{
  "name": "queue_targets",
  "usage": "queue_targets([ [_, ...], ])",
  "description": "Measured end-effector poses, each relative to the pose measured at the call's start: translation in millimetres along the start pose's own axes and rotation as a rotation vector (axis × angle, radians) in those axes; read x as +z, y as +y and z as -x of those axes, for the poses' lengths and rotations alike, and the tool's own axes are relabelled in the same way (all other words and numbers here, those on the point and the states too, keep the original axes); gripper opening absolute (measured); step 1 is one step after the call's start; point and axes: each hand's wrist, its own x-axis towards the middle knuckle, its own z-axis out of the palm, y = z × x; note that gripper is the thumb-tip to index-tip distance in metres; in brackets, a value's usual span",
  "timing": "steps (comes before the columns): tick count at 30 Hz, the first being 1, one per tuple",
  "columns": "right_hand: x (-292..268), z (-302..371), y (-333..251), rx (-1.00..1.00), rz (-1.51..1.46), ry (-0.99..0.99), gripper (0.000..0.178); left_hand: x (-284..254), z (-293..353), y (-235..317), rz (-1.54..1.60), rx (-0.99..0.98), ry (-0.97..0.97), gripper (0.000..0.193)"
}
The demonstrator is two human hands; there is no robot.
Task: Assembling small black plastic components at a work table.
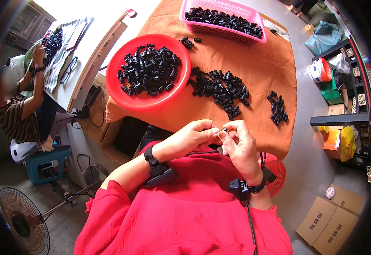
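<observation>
My left hand [199,134] and my right hand [241,146] meet in front of my chest, at the near edge of the orange tablecloth [262,63]. The right thumb and forefinger pinch a small black part [224,130]. At its left side the left thumb and fingertips are pressed together; what they grip is too small to make out. Beyond the hands lies a loose pile of short black plastic parts [226,91]. A smaller heap of black parts [278,109] sits to its right. The red basin [147,103] at left holds many similar parts.
A pink basket [223,37] of black parts stands at the far edge. To the left, a co-worker [21,102] handles black parts at a white table [83,63]. A fan [23,221] and blue stool [47,163] stand below; shelves [342,120] and cardboard boxes [328,221] lie right.
</observation>
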Motion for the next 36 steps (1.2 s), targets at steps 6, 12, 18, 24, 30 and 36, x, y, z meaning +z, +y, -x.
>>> queue_targets([
  [6,-2.0,0.8,5.4,-0.028,0.035,0.01,0.01,-1.2,0.5,-7.2,0.011,0.021,-0.006,0.023],
  [12,-0.8,1.7,-0.3,0.016,-0.069,-0.004,0.013,-5.7,3.7,-13.3,0.217,-0.019,-0.019,0.021],
  [18,-1.0,1.5,1.9,0.026,-0.155,-0.035,0.013,-6.3,3.4,-13.3,0.326,-0.068,-0.024,0.02],
  [24,-3.3,1.7,-3.5,0.067,-0.131,-0.064,0.014,-0.5,5.7,-8.1,0.347,-0.079,0.039,0.018],
  [30,-4.1,2.8,-0.6,0.077,-0.109,-0.076,0.018,-0.2,4.3,-9.5,0.341,-0.073,0.039,0.018],
  [36,-0.7,5.2,-4.1,0.03,-0.098,-0.016,0.021,-2.5,4.2,-10.8,0.417,-0.035,-0.019,0.017],
])
